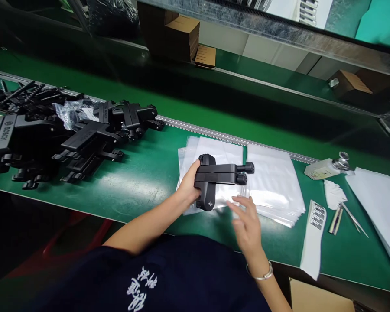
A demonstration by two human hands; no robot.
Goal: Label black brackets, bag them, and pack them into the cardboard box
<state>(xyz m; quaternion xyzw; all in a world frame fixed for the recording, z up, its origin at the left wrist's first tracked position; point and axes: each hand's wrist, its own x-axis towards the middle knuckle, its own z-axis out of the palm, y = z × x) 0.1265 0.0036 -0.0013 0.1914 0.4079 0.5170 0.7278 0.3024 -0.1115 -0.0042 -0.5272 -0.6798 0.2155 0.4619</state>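
Observation:
My left hand point(189, 184) grips a black plastic part point(216, 177) by its rounded end and holds it just above a stack of clear plastic bags point(273, 182) on the green bench. Two short round pegs stick out of the part toward the right. My right hand point(247, 219) hovers below and to the right of the part, fingers stretched out and apart, slightly blurred, over the near edge of the bags. It holds nothing.
A heap of black plastic parts point(68, 138) and a crumpled bag lies at the left. At the right sit a white bottle point(325, 167), a barcode label strip point(313, 236), tweezers point(354, 219), a small metal tool point(335, 220) and white sheets point(381, 203). Cardboard boxes point(182, 37) stand behind.

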